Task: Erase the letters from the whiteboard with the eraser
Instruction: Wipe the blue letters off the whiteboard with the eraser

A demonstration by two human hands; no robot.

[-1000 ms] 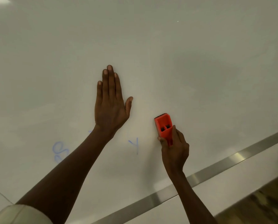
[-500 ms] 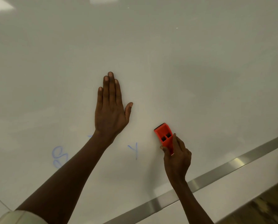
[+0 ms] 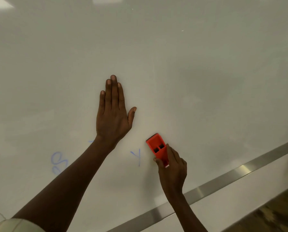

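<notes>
A white whiteboard (image 3: 190,72) fills most of the view. My left hand (image 3: 113,113) lies flat on it, fingers straight and pointing up, holding nothing. My right hand (image 3: 172,168) grips the lower end of an orange-red eraser (image 3: 156,146), which rests against the board. A blue letter Y (image 3: 137,156) stands just left of the eraser. A blue curly mark (image 3: 58,162) sits further left, partly hidden by my left forearm. A small blue stroke (image 3: 91,141) peeks out beside my left wrist.
A metal strip (image 3: 223,180) runs diagonally along the board's lower edge. Below it lies a white band (image 3: 240,200), then a dark mottled floor (image 3: 274,215) at the bottom right. Ceiling lights reflect at the board's top.
My right hand has slid the eraser down and a little left, ending right beside the Y. The left hand stays flat on the board; the view has shifted slightly.
</notes>
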